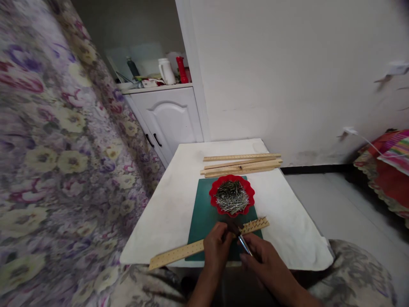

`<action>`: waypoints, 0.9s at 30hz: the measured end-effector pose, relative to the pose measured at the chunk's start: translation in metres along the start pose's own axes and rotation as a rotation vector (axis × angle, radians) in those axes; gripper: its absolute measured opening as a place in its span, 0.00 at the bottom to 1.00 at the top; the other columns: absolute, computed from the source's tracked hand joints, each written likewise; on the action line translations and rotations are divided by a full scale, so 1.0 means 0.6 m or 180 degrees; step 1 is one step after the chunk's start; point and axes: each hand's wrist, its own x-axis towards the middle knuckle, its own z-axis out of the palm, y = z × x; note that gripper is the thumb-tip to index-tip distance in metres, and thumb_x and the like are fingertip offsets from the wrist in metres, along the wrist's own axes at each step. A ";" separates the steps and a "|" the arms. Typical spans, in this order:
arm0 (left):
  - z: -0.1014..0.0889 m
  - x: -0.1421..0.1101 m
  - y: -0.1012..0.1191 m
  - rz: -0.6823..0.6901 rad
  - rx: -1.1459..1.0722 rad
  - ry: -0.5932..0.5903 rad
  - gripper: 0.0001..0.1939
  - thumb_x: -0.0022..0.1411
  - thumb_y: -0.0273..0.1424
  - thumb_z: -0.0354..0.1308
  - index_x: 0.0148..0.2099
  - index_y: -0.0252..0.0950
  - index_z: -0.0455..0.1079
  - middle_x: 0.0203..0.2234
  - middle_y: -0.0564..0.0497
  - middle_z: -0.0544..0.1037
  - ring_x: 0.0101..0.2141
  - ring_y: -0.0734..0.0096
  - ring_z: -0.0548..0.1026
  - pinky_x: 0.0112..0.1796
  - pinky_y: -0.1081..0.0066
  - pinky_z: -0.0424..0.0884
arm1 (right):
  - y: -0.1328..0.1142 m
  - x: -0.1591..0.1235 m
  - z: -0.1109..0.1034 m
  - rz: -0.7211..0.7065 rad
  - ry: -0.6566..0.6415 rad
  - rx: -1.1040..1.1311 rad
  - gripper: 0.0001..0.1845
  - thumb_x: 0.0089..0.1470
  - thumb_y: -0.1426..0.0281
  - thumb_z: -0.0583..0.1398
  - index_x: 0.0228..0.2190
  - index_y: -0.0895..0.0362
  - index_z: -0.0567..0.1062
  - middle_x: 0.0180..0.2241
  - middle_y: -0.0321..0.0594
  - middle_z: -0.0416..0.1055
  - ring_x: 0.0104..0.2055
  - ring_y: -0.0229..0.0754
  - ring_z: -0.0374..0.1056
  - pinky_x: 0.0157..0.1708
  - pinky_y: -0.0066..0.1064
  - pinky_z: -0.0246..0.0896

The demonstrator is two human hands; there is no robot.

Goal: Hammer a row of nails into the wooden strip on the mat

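A hammer point(244, 244) with a dark head and a shiny metal shaft is in my right hand point(266, 260), its fingers wrapped round the handle. My left hand point(217, 245) rests over a flat wooden strip point(177, 254), with the fingertips pinched together close to the hammer head. Whatever those fingertips hold is too small to tell. The strip lies slantwise across a green mat point(200, 209). Rows of small holes or marks show on its left part, and several nails point(255, 224) stick up from its right end. Just beyond my hands, a red scalloped bowl point(213, 192) holds a heap of loose nails point(232, 198).
Several wooden strips point(243, 167) lie across the far side of the white-covered table point(166, 213). A floral curtain point(79, 170) hangs close on the left. Behind stand a white cabinet point(169, 119) with a white jug point(166, 71) on top, and a plain wall.
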 end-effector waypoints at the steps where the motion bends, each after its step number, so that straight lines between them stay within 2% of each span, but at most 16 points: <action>1: 0.000 0.000 0.001 0.0001 0.0003 0.0001 0.07 0.54 0.25 0.50 0.25 0.36 0.64 0.23 0.55 0.67 0.25 0.75 0.66 0.27 0.76 0.58 | 0.000 -0.001 0.000 0.0067 -0.0032 0.0021 0.08 0.50 0.72 0.57 0.34 0.56 0.72 0.24 0.32 0.69 0.25 0.39 0.64 0.25 0.27 0.59; 4: -0.001 0.000 0.001 0.0000 -0.0009 0.0010 0.07 0.54 0.24 0.50 0.25 0.36 0.64 0.23 0.56 0.67 0.25 0.75 0.66 0.27 0.76 0.57 | 0.001 -0.002 0.000 0.0226 -0.0105 0.0064 0.06 0.50 0.71 0.57 0.33 0.56 0.71 0.23 0.31 0.66 0.20 0.36 0.60 0.17 0.24 0.52; 7: -0.001 0.000 0.000 0.0005 -0.0041 -0.0008 0.06 0.54 0.24 0.50 0.26 0.36 0.64 0.23 0.55 0.67 0.25 0.75 0.66 0.28 0.76 0.58 | 0.007 -0.003 0.001 0.0150 -0.0074 0.0142 0.07 0.50 0.71 0.56 0.34 0.55 0.71 0.23 0.32 0.66 0.21 0.36 0.60 0.16 0.23 0.51; 12: -0.001 0.000 0.002 0.0025 0.0056 0.0033 0.07 0.55 0.25 0.51 0.25 0.36 0.65 0.23 0.55 0.69 0.25 0.75 0.67 0.27 0.76 0.59 | 0.009 -0.002 -0.001 0.0108 -0.0109 0.0028 0.06 0.49 0.73 0.57 0.32 0.56 0.72 0.23 0.32 0.67 0.22 0.37 0.61 0.20 0.25 0.56; 16: -0.005 -0.001 0.006 0.0131 -0.0017 -0.0049 0.06 0.58 0.27 0.51 0.31 0.37 0.69 0.28 0.52 0.73 0.29 0.73 0.70 0.31 0.75 0.64 | 0.001 -0.006 -0.009 -0.0002 0.0047 0.0200 0.09 0.48 0.73 0.58 0.35 0.56 0.73 0.26 0.34 0.69 0.28 0.40 0.65 0.29 0.29 0.61; 19: -0.012 -0.003 0.006 0.0202 -0.0129 -0.0116 0.07 0.59 0.28 0.51 0.34 0.37 0.71 0.31 0.51 0.74 0.32 0.71 0.72 0.34 0.73 0.66 | 0.004 -0.015 -0.017 0.0094 0.0129 0.0436 0.10 0.50 0.69 0.59 0.37 0.55 0.72 0.24 0.33 0.68 0.26 0.40 0.65 0.31 0.30 0.62; 23: -0.032 0.004 0.005 0.0219 -0.0115 -0.0183 0.08 0.61 0.30 0.50 0.36 0.37 0.71 0.31 0.50 0.74 0.33 0.70 0.73 0.34 0.73 0.67 | 0.021 -0.028 -0.029 0.0188 0.0482 0.0607 0.13 0.50 0.61 0.60 0.36 0.55 0.71 0.22 0.32 0.66 0.25 0.40 0.64 0.29 0.30 0.61; 27: -0.052 0.043 0.013 0.0285 0.0212 -0.0092 0.10 0.63 0.30 0.48 0.38 0.37 0.71 0.32 0.49 0.74 0.34 0.68 0.72 0.34 0.71 0.66 | 0.035 -0.032 -0.036 0.0272 0.0650 0.0662 0.19 0.47 0.55 0.61 0.36 0.56 0.71 0.23 0.34 0.68 0.25 0.40 0.63 0.26 0.29 0.58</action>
